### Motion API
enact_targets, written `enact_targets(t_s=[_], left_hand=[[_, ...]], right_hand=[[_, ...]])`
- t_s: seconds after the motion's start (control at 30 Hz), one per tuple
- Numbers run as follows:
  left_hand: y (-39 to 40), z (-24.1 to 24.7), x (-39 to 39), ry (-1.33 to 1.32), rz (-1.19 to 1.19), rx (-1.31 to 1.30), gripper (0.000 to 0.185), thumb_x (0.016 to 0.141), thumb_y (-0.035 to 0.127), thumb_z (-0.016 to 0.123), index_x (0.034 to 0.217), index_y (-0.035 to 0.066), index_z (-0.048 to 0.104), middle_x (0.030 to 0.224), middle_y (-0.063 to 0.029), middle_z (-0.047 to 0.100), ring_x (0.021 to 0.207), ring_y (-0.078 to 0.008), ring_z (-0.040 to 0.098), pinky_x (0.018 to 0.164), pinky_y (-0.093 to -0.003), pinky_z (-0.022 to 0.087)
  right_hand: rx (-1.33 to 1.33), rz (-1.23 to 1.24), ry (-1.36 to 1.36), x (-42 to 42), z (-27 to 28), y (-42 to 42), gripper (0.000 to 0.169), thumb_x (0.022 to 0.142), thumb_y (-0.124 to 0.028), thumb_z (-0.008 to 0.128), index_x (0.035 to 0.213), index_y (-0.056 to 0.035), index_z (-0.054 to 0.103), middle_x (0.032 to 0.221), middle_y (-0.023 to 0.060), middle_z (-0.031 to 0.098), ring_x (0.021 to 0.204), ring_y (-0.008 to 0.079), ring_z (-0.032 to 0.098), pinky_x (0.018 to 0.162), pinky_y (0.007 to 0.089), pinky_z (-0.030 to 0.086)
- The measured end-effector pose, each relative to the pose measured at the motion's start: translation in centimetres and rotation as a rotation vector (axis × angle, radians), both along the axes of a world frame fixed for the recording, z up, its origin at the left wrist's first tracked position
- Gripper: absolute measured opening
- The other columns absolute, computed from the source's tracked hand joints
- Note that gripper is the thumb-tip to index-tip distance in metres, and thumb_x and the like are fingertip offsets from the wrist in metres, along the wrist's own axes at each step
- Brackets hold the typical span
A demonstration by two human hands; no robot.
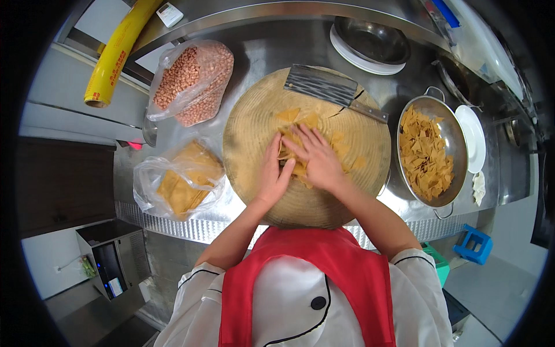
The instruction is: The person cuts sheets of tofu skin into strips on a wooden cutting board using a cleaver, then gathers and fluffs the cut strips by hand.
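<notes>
Cut flat tan pieces, which look like tofu skin (288, 114), lie on a round wooden chopping block (247, 130). My left hand (276, 171) rests at the left side of the pile, fingers and thumb curved around pieces. Across its top and right side lies my right hand (314, 158), palm down with fingers spread; what is under the palm is hidden. A cleaver (321, 84) lies flat on the block's far edge, handle towards the right. To the right, a two-handled steel basin (455, 149) holds many similar cut pieces (422, 152).
Left of the block are a plastic bag of peanuts (190, 82) and a bag of uncut tan sheets (188, 178). A yellow roll (115, 52) juts in at upper left. Dark bowl (373, 39) on white plates stands behind; a white plate (471, 139) sits beyond the basin.
</notes>
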State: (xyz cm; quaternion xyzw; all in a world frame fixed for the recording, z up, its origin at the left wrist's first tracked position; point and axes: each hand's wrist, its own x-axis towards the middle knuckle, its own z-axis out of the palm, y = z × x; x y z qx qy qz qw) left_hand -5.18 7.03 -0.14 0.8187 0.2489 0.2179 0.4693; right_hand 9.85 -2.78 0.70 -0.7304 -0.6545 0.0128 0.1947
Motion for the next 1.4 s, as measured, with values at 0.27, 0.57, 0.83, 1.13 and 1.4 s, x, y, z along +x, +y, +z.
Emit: enact_targets(t_s=[0.27,0.57,0.83,1.13,1.4], left_hand=[[-2.4,1.6,0.8,0.216,-0.234,0.558,0.072,0.086,0.017,0.067,0.151,0.009,0.038,0.158,-0.0214,0.027,0.147,-0.0403,0.026,0.121,-0.0524,0.018],[-1.1,1.1,-4.8,0.31,-0.076,0.484,0.075,0.085,0.028,0.071,0.151,0.013,0.039,0.151,-0.0214,0.038,0.14,-0.0376,0.037,0.119,-0.0563,0.016],[1.5,2.5,-0.6,0.227,0.041,0.263,0.055,0.086,0.012,0.071,0.136,0.004,0.052,0.109,-0.0163,0.065,0.097,-0.0293,0.062,0.089,-0.0389,0.05],[3.4,3.3,0.1,0.063,0.004,-0.408,0.047,0.097,0.022,0.064,0.137,0.0,0.052,0.084,-0.0033,0.065,0.071,-0.0088,0.058,0.067,-0.0257,0.049],[1.5,3.3,-5.0,0.326,0.099,0.11,0.064,0.081,0.019,0.079,0.137,0.003,0.05,0.103,-0.0102,0.061,0.081,-0.021,0.062,0.073,-0.0327,0.052]], right_hand=[[-0.041,-0.191,0.123,2.4,0.5,-3.3,0.067,0.083,-0.033,0.071,0.144,-0.0173,0.048,0.151,0.0156,0.04,0.143,0.034,0.032,0.119,0.0515,0.021],[-0.22,-0.115,0.06,-3.4,2.9,-6.2,0.082,0.073,-0.031,0.082,0.145,-0.0158,0.046,0.149,0.0217,0.038,0.141,0.0407,0.032,0.118,0.055,0.023],[0.147,-0.095,0.475,2.1,2.3,-1.8,0.055,0.083,-0.016,0.075,0.134,-0.0125,0.056,0.137,0.0162,0.052,0.123,0.0369,0.053,0.103,0.041,0.047],[0.064,-0.271,1.032,4.2,5.8,-4.2,0.062,0.091,-0.029,0.069,0.144,-0.0081,0.045,0.148,0.0194,0.045,0.135,0.0328,0.046,0.108,0.0413,0.04],[-0.131,-0.325,0.308,1.6,2.7,-10.9,0.096,0.074,-0.042,0.082,0.152,-0.012,0.034,0.155,0.0274,0.027,0.144,0.0443,0.027,0.117,0.0517,0.025]])
